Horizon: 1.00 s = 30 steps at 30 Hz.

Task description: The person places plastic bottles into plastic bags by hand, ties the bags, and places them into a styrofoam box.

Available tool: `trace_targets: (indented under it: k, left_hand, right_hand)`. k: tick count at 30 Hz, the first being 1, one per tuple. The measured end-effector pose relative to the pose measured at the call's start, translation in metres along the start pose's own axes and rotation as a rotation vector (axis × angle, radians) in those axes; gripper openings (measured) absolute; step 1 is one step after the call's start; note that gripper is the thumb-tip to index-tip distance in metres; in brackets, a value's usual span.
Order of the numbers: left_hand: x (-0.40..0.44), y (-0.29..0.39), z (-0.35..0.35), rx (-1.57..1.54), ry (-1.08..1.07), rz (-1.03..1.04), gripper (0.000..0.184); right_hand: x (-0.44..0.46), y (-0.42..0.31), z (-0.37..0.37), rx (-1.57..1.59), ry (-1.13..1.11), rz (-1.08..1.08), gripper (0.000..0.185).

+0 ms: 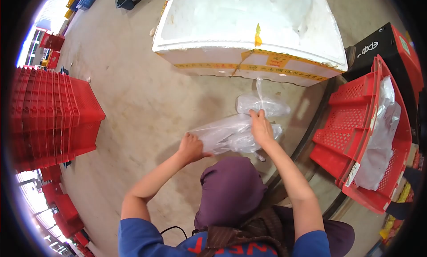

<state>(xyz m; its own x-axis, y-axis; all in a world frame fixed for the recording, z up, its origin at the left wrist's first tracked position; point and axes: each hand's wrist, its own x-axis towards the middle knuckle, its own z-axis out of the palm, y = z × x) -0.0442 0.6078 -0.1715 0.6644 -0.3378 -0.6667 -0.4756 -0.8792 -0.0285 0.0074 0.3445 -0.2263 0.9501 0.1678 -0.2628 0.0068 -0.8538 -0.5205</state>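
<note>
A clear plastic bag (218, 133) is stretched between my two hands above the concrete floor. My left hand (191, 147) is closed on its left end. My right hand (261, 127) pinches it near the upper right, fingertips close to a second clear plastic bag (275, 107). That second bag lies bunched on the floor, with a thin twisted end pointing toward the foam box (200, 59). More crumpled plastic shows under and beside my right wrist. What the bags contain, if anything, I cannot make out.
The white foam box, wrapped in yellow printed tape, stands just ahead. On the right, a red perforated crate (342, 128) holds a plastic sheet (378, 141), with a black box (378, 52) behind it. Stacked red crates (53, 114) stand on the left. My purple-clad knee (231, 190) is close below.
</note>
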Motion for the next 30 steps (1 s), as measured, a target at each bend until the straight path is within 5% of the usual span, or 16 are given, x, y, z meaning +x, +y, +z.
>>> trace_targets:
  k: [2, 4, 6, 8, 9, 10, 11, 14, 16, 18, 21, 24, 26, 28, 29, 30]
  left_hand:
    - [-0.021, -0.023, 0.016, 0.261, 0.086, 0.138, 0.026]
    - [-0.042, -0.031, 0.010, 0.110, 0.402, 0.185, 0.004]
    - [-0.061, -0.021, -0.029, -0.102, 0.639, 0.192, 0.007]
    - [-0.059, -0.012, -0.024, -0.584, 0.771, 0.062, 0.019]
    - [-0.055, -0.016, -0.005, -1.016, 0.668, -0.066, 0.022]
    - [-0.056, -0.003, -0.033, -1.158, 0.620, -0.128, 0.021]
    - [-0.044, -0.006, -0.020, -1.209, 0.811, 0.039, 0.023]
    - [-0.022, 0.012, -0.049, -1.230, 0.850, 0.130, 0.022]
    - [-0.018, 0.025, -0.063, -1.238, 0.743, 0.127, 0.020]
    - [-0.016, 0.040, -0.081, -1.312, 0.632, 0.320, 0.021]
    - [-0.006, 0.035, -0.074, -1.589, 0.868, 0.109, 0.037]
    - [0.005, 0.021, -0.058, -2.155, 0.298, 0.147, 0.026]
    - [0.014, 0.012, -0.043, -2.123, 0.374, 0.134, 0.020]
    - [0.021, 0.015, -0.027, -1.941, 0.540, 0.089, 0.011]
    - [0.018, 0.022, -0.033, -1.787, 0.641, 0.061, 0.009]
    - [0.010, 0.032, -0.037, -1.403, 0.877, 0.099, 0.012]
  right_hand:
    - [0.005, 0.000, -0.024, -0.030, 0.053, -0.020, 0.030]
    - [0.000, -0.007, -0.052, -0.102, 0.190, -0.079, 0.006]
    - [0.002, -0.006, -0.065, -0.035, 0.189, -0.160, 0.009]
    - [0.012, -0.009, -0.063, 0.494, 0.264, -0.451, 0.015]
    - [0.004, -0.030, -0.070, 1.197, -0.025, -0.224, 0.015]
    - [0.012, -0.023, -0.063, 1.120, -0.179, -0.360, 0.016]
    - [0.021, -0.028, -0.028, 1.544, -0.324, -0.371, 0.025]
    - [-0.013, -0.073, -0.057, 0.876, -0.471, -0.358, 0.083]
    - [-0.022, -0.089, -0.027, 0.718, -0.238, -0.606, 0.066]
    - [-0.003, -0.082, 0.010, 0.645, -0.390, -0.533, 0.038]
    - [-0.007, -0.083, -0.011, 0.666, -0.391, -0.377, 0.043]
    - [-0.019, -0.088, -0.019, 0.617, -0.290, -0.317, 0.039]
    - [-0.016, -0.088, -0.018, 0.339, -0.172, -0.329, 0.030]
    - [-0.012, -0.088, -0.008, 0.521, -0.059, -0.100, 0.026]
    - [0.002, -0.087, -0.012, 0.598, -0.175, -0.159, 0.026]
    - [0.002, -0.084, -0.012, 1.088, -0.482, 0.248, 0.023]
